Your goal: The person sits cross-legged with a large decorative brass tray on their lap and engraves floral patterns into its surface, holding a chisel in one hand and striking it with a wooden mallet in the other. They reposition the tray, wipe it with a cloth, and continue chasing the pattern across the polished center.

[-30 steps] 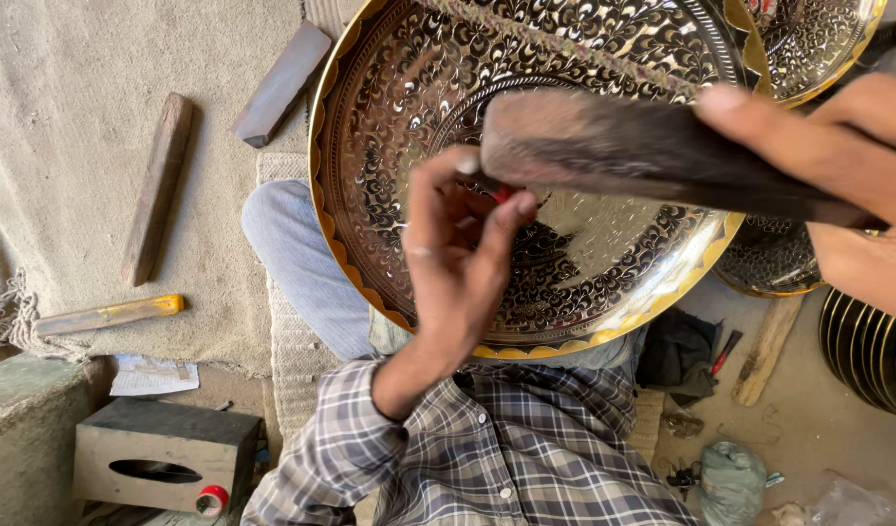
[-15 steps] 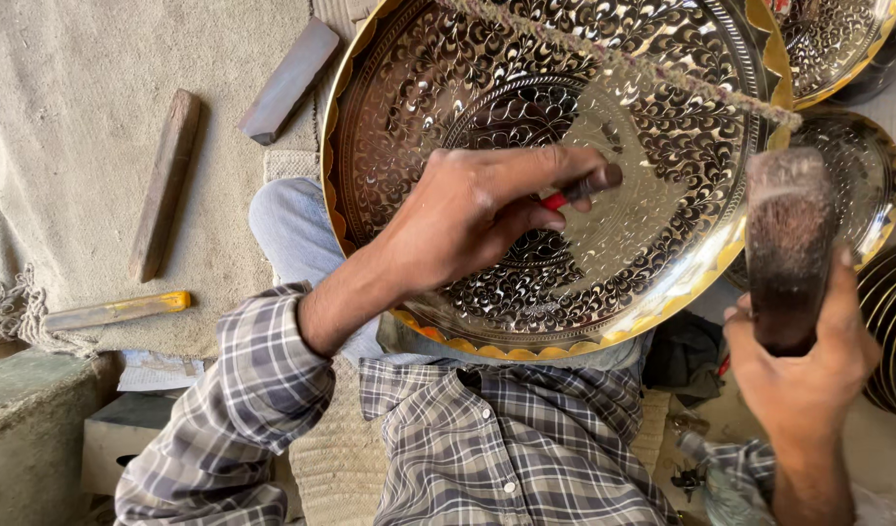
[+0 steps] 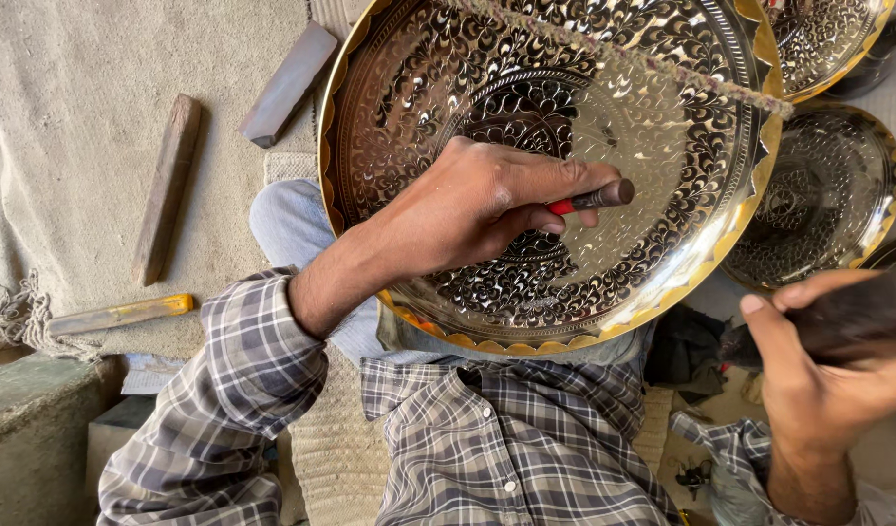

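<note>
Left hand (image 3: 477,209) clamps the red-banded dark metal punch (image 3: 592,200) over the engraved round brass tray (image 3: 662,146).
Punch lies nearly level, blunt end pointing right beyond the fingers; right hand (image 3: 818,385) grips a dark blurred mallet (image 3: 857,317).

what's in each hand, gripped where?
Left hand pinches a punch by its red middle, tip hidden. Right hand grips a dark mallet; which part, can't tell.

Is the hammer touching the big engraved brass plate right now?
No, the dark hammer is held in the right hand off to the side, clear of the big brass plate.
</note>
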